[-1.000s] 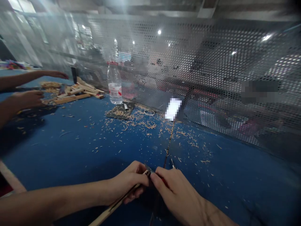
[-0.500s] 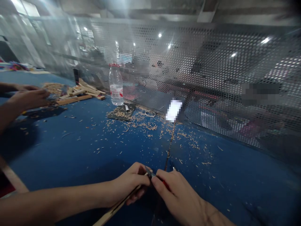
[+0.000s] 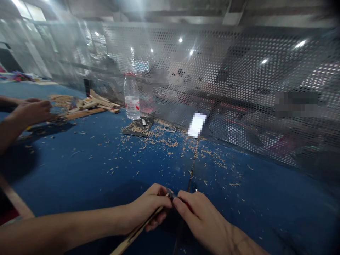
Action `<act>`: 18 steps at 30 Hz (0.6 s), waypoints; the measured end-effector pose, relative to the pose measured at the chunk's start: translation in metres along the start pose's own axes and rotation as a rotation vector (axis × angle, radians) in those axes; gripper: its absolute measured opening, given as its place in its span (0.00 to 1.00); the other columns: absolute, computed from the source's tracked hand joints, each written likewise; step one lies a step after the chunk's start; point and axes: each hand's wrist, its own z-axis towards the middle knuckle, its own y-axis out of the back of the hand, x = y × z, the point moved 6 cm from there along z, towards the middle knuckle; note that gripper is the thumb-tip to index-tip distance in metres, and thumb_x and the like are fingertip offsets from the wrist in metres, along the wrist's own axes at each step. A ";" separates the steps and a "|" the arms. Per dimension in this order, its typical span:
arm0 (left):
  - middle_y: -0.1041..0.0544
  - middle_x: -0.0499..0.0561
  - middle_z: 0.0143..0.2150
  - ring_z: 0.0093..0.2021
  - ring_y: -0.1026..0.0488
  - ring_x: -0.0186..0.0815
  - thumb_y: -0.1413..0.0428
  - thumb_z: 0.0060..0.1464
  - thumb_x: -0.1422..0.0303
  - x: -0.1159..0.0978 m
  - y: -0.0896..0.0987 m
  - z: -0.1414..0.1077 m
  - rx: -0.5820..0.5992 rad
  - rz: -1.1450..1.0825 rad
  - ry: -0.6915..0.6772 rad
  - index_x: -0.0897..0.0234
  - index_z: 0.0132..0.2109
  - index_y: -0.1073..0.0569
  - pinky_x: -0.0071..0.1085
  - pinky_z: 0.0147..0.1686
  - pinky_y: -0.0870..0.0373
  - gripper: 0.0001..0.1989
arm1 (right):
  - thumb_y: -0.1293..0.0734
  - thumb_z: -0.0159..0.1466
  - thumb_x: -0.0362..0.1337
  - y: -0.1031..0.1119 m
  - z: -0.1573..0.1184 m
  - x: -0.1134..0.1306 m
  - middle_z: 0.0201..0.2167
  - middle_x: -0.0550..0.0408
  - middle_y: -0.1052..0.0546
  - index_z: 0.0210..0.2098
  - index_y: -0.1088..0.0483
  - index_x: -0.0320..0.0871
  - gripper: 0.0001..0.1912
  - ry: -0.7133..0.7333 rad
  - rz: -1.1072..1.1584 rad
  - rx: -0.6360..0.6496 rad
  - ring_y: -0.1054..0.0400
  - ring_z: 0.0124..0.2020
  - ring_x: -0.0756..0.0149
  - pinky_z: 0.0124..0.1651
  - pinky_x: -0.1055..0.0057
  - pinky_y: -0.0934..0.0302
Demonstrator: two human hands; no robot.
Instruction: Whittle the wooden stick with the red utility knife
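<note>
My left hand (image 3: pixel 148 209) is closed around a long, thin wooden strip (image 3: pixel 127 241), whose lower end slants down to the bottom edge. In my right hand (image 3: pixel 200 214) is a knife (image 3: pixel 170 193) with a red handle, mostly covered by the fingers. The blade lies against the strip's upper end, beside my left thumb. Both hands nearly touch, low in the middle of the head view. The strip's tip is hidden by the fingers and blade.
Wood shavings (image 3: pixel 170 142) litter the blue table (image 3: pixel 87 170). Behind them are a dark pad (image 3: pixel 132 131), a bottle (image 3: pixel 132 102), a bright pixelated rectangle (image 3: pixel 197 125) and a perforated screen (image 3: pixel 212 71). At left, another person's hands (image 3: pixel 34 111) are near piled wood pieces (image 3: pixel 92 103).
My hands and the strip have shifted very slightly right in view, with the blade still at the strip's end. The other person's hands have moved a little left.
</note>
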 end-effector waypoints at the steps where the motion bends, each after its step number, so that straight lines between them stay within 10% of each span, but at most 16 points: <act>1: 0.36 0.35 0.12 0.11 0.50 0.25 0.43 0.36 0.58 -0.001 -0.001 -0.001 0.005 0.008 -0.004 0.56 0.39 0.37 0.20 0.09 0.52 0.21 | 0.49 0.75 0.53 0.000 0.000 0.001 0.27 0.57 0.24 0.29 0.37 0.52 0.23 0.003 -0.002 0.005 0.30 0.29 0.58 0.33 0.64 0.46; 18: 0.37 0.38 0.10 0.10 0.48 0.26 0.41 0.37 0.64 -0.008 -0.007 -0.002 0.091 -0.035 -0.089 0.59 0.29 0.31 0.21 0.09 0.47 0.09 | 0.50 0.77 0.52 0.007 -0.005 0.009 0.25 0.62 0.22 0.29 0.35 0.54 0.24 0.094 -0.140 -0.073 0.27 0.26 0.61 0.30 0.67 0.41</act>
